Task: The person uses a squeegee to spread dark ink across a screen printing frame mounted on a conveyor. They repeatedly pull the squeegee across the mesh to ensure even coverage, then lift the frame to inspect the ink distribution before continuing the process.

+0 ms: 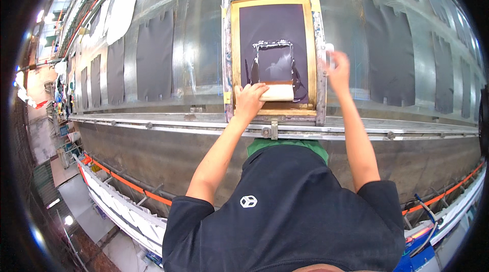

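Note:
A screen-printing frame (321,32) with yellow tape round its dark mesh lies on the long metal table in front of me. Glossy dark ink (273,43) outlines a rectangle on the mesh. My left hand (248,102) is closed on the left end of a squeegee (277,92) with a pale wooden handle, which rests across the lower part of the screen. My right hand (338,69) is at the frame's right edge with its fingers curled. By its fingertips is a small whitish thing (329,47), too blurred to name; whether the fingers hold it is unclear.
Dark fabric pieces (155,58) lie flat on the table to the left, with more dark pieces (389,53) to the right. White sheets (125,9) lie farther left. A metal rail (204,125) with a small clamp block (274,130) runs along the near edge.

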`<state>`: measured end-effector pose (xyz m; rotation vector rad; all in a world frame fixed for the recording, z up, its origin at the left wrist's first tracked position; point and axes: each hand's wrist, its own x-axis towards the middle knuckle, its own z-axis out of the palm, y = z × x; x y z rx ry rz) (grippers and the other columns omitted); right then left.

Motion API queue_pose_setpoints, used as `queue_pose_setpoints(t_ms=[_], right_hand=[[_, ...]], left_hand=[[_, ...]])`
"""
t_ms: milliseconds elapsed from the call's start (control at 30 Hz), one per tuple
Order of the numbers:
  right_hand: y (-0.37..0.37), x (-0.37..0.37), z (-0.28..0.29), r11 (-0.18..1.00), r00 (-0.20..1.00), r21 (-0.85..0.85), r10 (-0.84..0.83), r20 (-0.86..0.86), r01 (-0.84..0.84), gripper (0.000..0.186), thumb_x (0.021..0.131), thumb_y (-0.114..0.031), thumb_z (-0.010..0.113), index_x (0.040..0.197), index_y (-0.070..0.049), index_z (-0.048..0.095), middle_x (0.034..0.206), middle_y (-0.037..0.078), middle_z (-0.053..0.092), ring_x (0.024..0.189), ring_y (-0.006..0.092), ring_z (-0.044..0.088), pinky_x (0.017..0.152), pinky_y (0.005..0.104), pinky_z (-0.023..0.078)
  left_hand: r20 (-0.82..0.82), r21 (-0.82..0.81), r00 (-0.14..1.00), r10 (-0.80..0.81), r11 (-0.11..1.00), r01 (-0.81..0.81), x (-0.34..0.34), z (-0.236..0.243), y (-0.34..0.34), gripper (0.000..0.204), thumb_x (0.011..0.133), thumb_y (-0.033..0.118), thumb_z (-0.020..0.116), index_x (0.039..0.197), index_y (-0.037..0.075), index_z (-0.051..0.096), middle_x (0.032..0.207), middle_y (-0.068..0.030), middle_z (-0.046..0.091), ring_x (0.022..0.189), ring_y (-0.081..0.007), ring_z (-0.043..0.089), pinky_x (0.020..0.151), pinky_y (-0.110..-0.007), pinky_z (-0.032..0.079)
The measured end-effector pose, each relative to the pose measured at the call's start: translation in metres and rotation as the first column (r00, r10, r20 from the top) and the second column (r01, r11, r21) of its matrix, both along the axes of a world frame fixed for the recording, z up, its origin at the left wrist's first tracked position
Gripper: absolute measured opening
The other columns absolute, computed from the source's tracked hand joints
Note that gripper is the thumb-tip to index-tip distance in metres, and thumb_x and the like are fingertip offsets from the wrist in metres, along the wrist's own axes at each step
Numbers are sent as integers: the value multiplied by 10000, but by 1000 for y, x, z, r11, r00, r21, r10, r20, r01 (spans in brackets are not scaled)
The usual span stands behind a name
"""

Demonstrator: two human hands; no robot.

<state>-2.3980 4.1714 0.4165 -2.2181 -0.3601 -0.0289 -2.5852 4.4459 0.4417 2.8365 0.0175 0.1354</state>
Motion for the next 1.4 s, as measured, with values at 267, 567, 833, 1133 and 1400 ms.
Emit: queue_pose_setpoints(t_ms=[267, 567, 833, 1133, 1400], right_hand=[[17, 66, -18, 967, 938, 6, -245, -243, 254, 254, 958, -276, 650, 1132, -111, 733, 912, 150, 720, 823, 257, 669, 801, 380, 514], [135, 27, 42, 948, 963, 170, -259, -70, 268, 251, 969, -281, 652, 1132, -108, 732, 1000, 131, 744, 913, 242, 691, 855, 365, 511], [391, -75, 17, 957, 974, 196, -190, -125, 212, 213, 999, -250, 615, 1115, -106, 721, 706, 92, 610, 670, 199, 565, 688, 373, 473], [503, -120, -6, 944, 963, 217, -217, -159, 248, 190, 1008, -225, 599, 1102, -104, 711, 623, 100, 552, 567, 196, 492, 581, 383, 412], [506, -120, -17, 961, 961, 114, -235, -144, 252, 211, 1001, -254, 613, 1124, -113, 710, 650, 99, 571, 583, 224, 513, 602, 388, 427]], left_hand=[[0, -39, 1000, 4, 999, -4, -21, 0, -12, 509, 700, 90, 757, 1187, 234, 726, 1261, 75, 697, 960, -152, 635, 831, -382, 357], [62, -134, 991, 122, 985, -113, -70, 22, 80, 637, 649, 73, 806, 1249, 263, 709, 1336, 61, 675, 972, -162, 655, 835, -378, 379], [25, -53, 992, 127, 991, -125, -155, 27, 337, 557, 650, 99, 800, 1191, 213, 733, 1269, 45, 702, 955, -182, 656, 813, -373, 432], [28, 29, 997, 77, 997, -78, -194, 15, 452, 570, 653, 72, 776, 1203, 216, 737, 1259, 40, 711, 848, -164, 637, 760, -360, 416], [30, -4, 1000, -3, 1000, 3, -227, 16, 464, 586, 663, 60, 761, 1219, 241, 731, 1245, 70, 712, 842, -153, 606, 764, -356, 403]])
